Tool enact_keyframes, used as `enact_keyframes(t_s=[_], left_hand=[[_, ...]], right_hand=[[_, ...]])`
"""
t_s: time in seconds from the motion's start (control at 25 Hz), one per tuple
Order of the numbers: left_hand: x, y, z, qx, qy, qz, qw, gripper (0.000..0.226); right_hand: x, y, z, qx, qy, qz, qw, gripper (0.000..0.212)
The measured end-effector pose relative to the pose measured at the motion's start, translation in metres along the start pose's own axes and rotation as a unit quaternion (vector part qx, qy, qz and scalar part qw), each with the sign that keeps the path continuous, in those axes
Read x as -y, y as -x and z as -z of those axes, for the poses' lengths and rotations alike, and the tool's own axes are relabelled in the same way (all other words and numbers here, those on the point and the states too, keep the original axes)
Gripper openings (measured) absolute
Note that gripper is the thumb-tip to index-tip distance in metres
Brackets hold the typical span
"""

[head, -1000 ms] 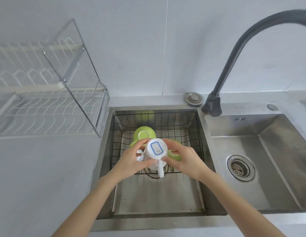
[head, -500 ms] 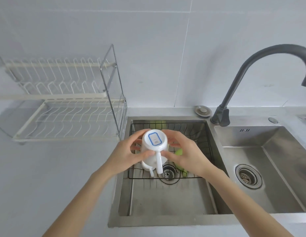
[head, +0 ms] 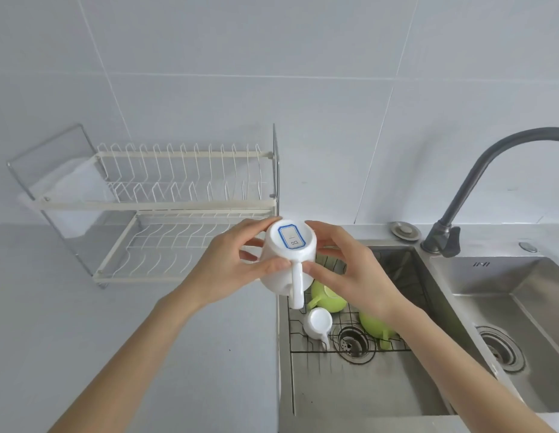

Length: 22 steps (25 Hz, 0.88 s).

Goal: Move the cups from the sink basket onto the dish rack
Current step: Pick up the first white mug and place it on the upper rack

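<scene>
Both hands up over the seam between table point(head: 84, 307) and sink point(head: 350, 398), closed around one white cup point(head: 287, 260). Left hand point(head: 228, 270) on the cup's left side, thumb pressed beside the handle; right hand point(head: 343, 270) on its right side, fingers wrapped behind. Cup upside down, base toward the camera, blue-bordered label marked "B1" on it, handle pointing down.

Below, in the left sink bowl, wire sink basket point(head: 359, 348) with three more cups: small white cup point(head: 317, 323) on its side near the drain, green cup point(head: 326, 296) just under the held one, second green cup point(head: 376, 323) partly hidden by the right wrist.

White two-tier dish rack point(head: 184, 207) on the table to the left, directly behind the left hand. Grey faucet point(head: 465, 195) arching at right.
</scene>
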<state>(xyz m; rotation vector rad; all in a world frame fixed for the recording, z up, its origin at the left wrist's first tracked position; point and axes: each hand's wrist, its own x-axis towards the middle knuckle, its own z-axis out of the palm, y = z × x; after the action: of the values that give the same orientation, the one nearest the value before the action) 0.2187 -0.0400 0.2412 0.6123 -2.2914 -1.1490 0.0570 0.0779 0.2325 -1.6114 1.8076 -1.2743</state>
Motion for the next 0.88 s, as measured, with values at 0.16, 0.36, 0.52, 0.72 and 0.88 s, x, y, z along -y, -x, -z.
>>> enact_keyframes(t_s=[0.16, 0.36, 0.52, 0.72, 0.88], left_hand=[[-0.001, 0.003, 0.034, -0.023, -0.015, -0.007, 1.000, 0.066], [-0.011, -0.007, 0.076, -0.046, -0.048, -0.045, 0.997, 0.067], [-0.019, -0.025, 0.104, -0.072, -0.082, -0.081, 0.991, 0.054], [-0.020, -0.058, 0.135, -0.079, -0.087, -0.092, 0.989, 0.052], [-0.010, -0.090, 0.151, -0.052, -0.095, -0.085, 0.990, 0.049]], right_hand=[[0.027, -0.018, -0.015, -0.002, 0.017, 0.014, 1.000, 0.047], [0.065, -0.049, -0.016, -0.007, 0.068, 0.033, 0.997, 0.048], [0.092, -0.077, -0.012, -0.009, 0.095, 0.056, 0.994, 0.051], [0.110, -0.122, -0.009, -0.018, 0.150, 0.065, 0.986, 0.052], [0.112, -0.162, -0.008, 0.009, 0.232, 0.056, 0.971, 0.066]])
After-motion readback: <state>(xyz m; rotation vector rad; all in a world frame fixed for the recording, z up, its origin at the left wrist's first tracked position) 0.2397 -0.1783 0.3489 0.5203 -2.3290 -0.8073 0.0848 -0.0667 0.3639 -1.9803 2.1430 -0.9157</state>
